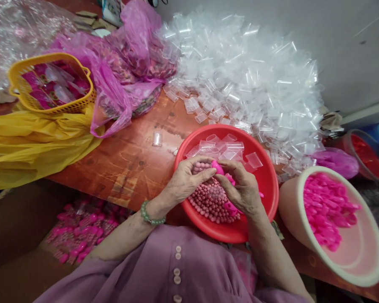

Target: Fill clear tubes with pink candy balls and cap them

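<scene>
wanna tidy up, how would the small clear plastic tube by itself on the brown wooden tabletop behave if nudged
The small clear plastic tube is probably light, since its see-through walls look thin. It may slide easily, as its surface looks glossy. It might also roll, given its seemingly rounded sides.

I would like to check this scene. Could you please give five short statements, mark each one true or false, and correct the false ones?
1. Left hand and right hand both touch a bright pink piece. True.
2. The green bead bracelet is on the right wrist. False: the green bead bracelet is on the left wrist.
3. One clear piece lies on the table, apart from the big heap. True.
4. The pale bucket contains green beads. False: the pale bucket contains bright pink parts.
5. The yellow basket is inside the red basin. False: the yellow basket is outside the red basin.
</scene>
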Motion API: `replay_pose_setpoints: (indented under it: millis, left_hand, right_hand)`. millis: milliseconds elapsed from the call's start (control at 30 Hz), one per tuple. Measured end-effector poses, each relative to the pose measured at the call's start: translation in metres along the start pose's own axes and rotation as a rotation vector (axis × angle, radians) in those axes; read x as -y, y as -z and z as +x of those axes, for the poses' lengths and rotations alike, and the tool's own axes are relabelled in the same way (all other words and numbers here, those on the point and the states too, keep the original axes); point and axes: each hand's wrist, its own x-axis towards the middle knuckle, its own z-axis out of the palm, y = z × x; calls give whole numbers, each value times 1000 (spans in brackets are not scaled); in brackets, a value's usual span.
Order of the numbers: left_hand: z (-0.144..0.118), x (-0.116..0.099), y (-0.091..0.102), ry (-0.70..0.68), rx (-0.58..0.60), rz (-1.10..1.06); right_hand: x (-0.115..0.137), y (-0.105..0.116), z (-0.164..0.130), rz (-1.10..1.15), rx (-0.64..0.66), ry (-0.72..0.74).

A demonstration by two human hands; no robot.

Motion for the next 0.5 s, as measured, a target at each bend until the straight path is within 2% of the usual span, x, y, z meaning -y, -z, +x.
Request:
replay_pose_setpoints:
  millis: [167,267,333,433,500]
  left_hand:
    - [2,3,5,-26,67,-45]
    - [1,3,8,-48,106,-46]
    - [-2,3,10,-64,93,-38]
    - [-7,3,13,-93,44,-18]
    - [-9,2,15,-101,72,0]
  right_hand:
    - [5,-5,2,-192,-51,137]
    - [8,-8,2,-208,-61,143]
    - [9,-7,2,-118,-87,36]
    - [11,-4,5,141,-128,-227]
    - [13,0,10,265,-99,-310]
